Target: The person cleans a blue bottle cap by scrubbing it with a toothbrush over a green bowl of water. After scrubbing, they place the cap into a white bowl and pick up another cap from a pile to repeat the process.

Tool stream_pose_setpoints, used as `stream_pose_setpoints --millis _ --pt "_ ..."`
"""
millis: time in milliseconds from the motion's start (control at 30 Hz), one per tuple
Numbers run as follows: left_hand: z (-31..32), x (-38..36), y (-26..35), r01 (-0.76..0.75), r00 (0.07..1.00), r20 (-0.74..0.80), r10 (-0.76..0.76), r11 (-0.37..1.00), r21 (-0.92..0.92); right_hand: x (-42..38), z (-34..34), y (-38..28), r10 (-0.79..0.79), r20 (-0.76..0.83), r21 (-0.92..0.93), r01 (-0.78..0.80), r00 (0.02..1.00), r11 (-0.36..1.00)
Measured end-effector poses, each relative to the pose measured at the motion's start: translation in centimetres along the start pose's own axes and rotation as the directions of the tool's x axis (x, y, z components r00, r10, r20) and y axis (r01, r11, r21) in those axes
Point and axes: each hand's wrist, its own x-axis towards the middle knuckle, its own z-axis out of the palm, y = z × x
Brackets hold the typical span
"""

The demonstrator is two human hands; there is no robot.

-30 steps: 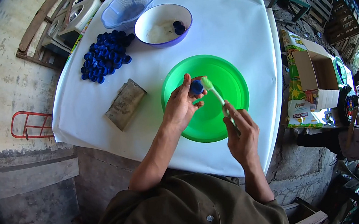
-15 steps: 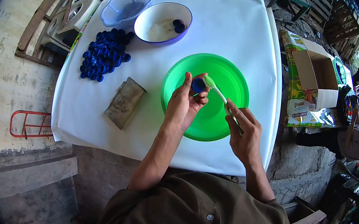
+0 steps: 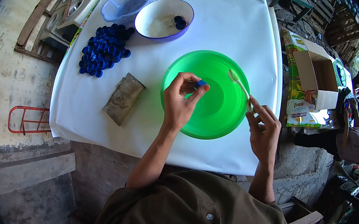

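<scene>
Above the green basin [image 3: 185,126], my left hand [image 3: 181,98] pinches a blue bottle cap [image 3: 200,84] between thumb and fingers. My right hand [image 3: 264,126] grips the handle of a toothbrush [image 3: 240,85], its bristles pointing up over the basin's right side, apart from the cap. A heap of blue bottle caps [image 3: 104,51] lies on the table at the upper left. A few more blue caps [image 3: 180,22] sit inside a white bowl [image 3: 151,20] with a purple outside.
A pale blue plastic basket [image 3: 122,14] stands behind the bowl on the white-covered table [image 3: 227,22]. Left of the basin lies a worn grey block [image 3: 125,99]. An open cardboard box [image 3: 312,72] is off to the right, near another person [image 3: 353,143].
My right hand has drawn the toothbrush away from the cap, to the right. My left hand has turned the cap, now holding it by fingertips.
</scene>
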Motion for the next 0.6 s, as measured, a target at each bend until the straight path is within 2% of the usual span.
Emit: stream_pose_setpoints --millis 67,133,200,233,333,433,533,567,600 --pt "0.0 -0.3 0.2 0.042 0.998 0.037 -0.052 0.971 0.236 0.0 -0.1 0.2 0.012 -0.004 0.0 -0.012 1.0 1.0" --pt "0.3 -0.4 0.1 -0.151 0.989 0.072 0.132 0.877 0.457 0.0 0.0 0.6 0.008 0.001 0.016 -0.008 1.0 1.0" --pt "0.2 -0.3 -0.1 -0.344 0.936 0.172 0.306 0.705 0.62 0.0 0.1 0.5 0.011 0.007 0.026 -0.011 1.0 1.0" --pt "0.1 -0.2 -0.1 -0.423 0.897 0.189 0.4 0.649 0.633 0.0 0.1 0.5 0.012 0.011 0.029 -0.012 1.0 1.0" --pt "0.6 -0.4 1.3 -0.271 0.96 0.083 0.268 0.812 0.516 -0.1 0.1 0.2 0.058 0.033 0.044 -0.059 0.998 0.997" --pt "0.9 -0.3 1.5 -0.427 0.899 0.021 0.437 0.864 0.268 -0.3 0.2 0.8 0.044 0.031 0.06 -0.046 0.999 0.997" --pt "0.7 -0.2 1.2 -0.485 0.866 0.031 0.5 0.822 0.297 -0.3 0.3 1.2 0.05 0.032 0.081 -0.053 0.998 0.995" --pt "0.7 -0.4 0.3 -0.388 0.919 0.079 0.386 0.851 0.354 -0.4 0.4 1.3 0.044 0.044 0.101 -0.049 0.998 0.994" --pt "0.8 -0.8 -0.3 -0.237 0.971 0.124 0.202 0.83 0.504 -0.4 0.4 1.3 0.074 0.059 0.078 -0.079 0.995 0.994"
